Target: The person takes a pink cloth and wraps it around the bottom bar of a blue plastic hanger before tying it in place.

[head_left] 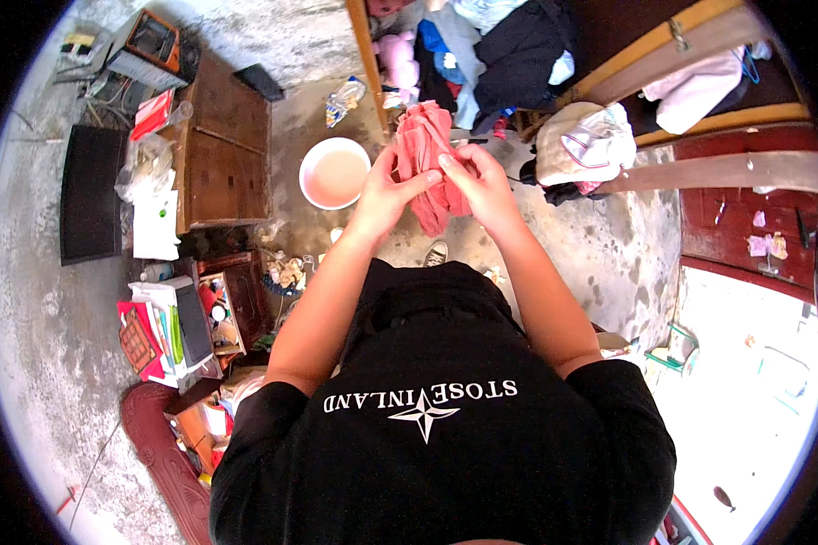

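Note:
A bunched pinkish-red cloth point(424, 136) is held up in front of me between both hands, its lower folds hanging down. My left hand point(386, 194) grips its left side, thumb laid across the front. On the other side my right hand point(483, 188) pinches the cloth with thumb and fingers; the fingertips behind it are hidden. To the left of the cloth, a white basin point(308, 174) holding cloudy, pale brownish water stands on the floor.
A wooden cabinet point(223, 145) stands to the left, with books and papers point(164, 331) nearer me. Ahead is a wooden-framed rack or cupboard with heaped clothes point(527, 59). More clothes point(591, 141) hang at the right near a red door point(745, 218). A crumpled packet point(344, 100) lies beyond the basin.

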### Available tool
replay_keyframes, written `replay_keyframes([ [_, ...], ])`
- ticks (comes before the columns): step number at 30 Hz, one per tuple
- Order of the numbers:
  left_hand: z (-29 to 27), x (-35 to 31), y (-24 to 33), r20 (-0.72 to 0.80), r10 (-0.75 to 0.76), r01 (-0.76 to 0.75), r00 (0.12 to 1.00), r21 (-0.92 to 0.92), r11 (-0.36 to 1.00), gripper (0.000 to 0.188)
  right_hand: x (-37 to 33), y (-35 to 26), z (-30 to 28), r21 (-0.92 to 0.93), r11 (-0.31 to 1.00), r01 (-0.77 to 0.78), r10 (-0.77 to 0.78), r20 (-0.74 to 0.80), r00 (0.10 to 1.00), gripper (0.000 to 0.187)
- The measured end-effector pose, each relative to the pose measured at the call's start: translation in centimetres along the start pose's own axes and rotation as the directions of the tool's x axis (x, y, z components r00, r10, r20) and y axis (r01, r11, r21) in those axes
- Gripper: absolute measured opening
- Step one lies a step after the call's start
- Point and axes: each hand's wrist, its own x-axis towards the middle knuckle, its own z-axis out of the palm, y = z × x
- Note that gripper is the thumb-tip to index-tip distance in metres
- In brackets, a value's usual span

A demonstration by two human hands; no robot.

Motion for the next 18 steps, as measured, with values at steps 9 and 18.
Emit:
replay_keyframes([
  [9,5.8,2.7,0.9,0.105,-0.174,0.190,0.979,-0.169,0.967,0.032,-1.0,-3.0,-6.9,0.688,0.722,-0.073,0.133,-0.035,0.991,0.051],
  [18,7.2,10.6,0.4,0.161,-0.132,0.104,0.978,0.170,0.980,0.024,2.9,-1.8,-9.3,0.006,0.998,-0.068,0.068,-0.235,0.970,0.062],
])
